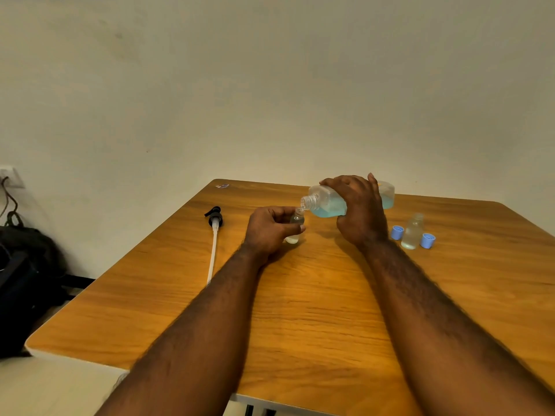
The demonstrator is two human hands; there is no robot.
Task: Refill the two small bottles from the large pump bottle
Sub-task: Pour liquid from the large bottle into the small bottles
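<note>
My right hand (359,208) grips the large clear bottle (326,202), which holds blue liquid and lies tipped on its side with its open neck pointing left. That neck meets the mouth of a small clear bottle (295,225) that my left hand (270,229) holds upright on the table. A second small clear bottle (413,231) stands uncapped to the right, between two blue caps (397,232) (427,240). The black pump head with its long white tube (213,235) lies on the table to the left.
The wooden table (315,310) has rounded corners and a small sticker (222,186) at its far left corner. A dark bag (27,280) sits on the floor at the left, under a wall socket with cables (10,187).
</note>
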